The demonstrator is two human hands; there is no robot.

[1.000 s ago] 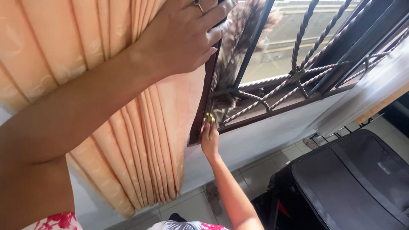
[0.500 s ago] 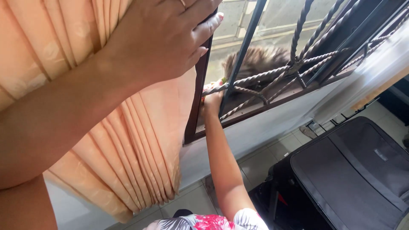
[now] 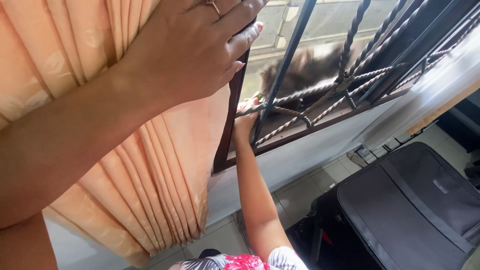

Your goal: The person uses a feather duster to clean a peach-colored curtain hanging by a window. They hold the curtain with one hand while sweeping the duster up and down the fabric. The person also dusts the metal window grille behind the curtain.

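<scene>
My left hand [image 3: 190, 55], a ring on one finger, presses the peach pleated curtain [image 3: 160, 185] aside against the dark window frame [image 3: 226, 140], fingertips curled over its edge. My right hand [image 3: 246, 120] reaches up to the sill and is closed around the handle of a brown-grey feather duster [image 3: 305, 70]. The feathers lie behind the twisted metal window bars [image 3: 350, 85], low over the sill. The handle is mostly hidden by my fingers and the bars.
A dark grey suitcase [image 3: 410, 205] lies on the tiled floor [image 3: 300, 195] below the window at the right. A white wall [image 3: 310, 155] runs under the sill. My patterned red and white clothing shows at the bottom edge.
The feather duster has come down from high on the window to the sill. My right hand rose to the bars. My left hand stays on the curtain.
</scene>
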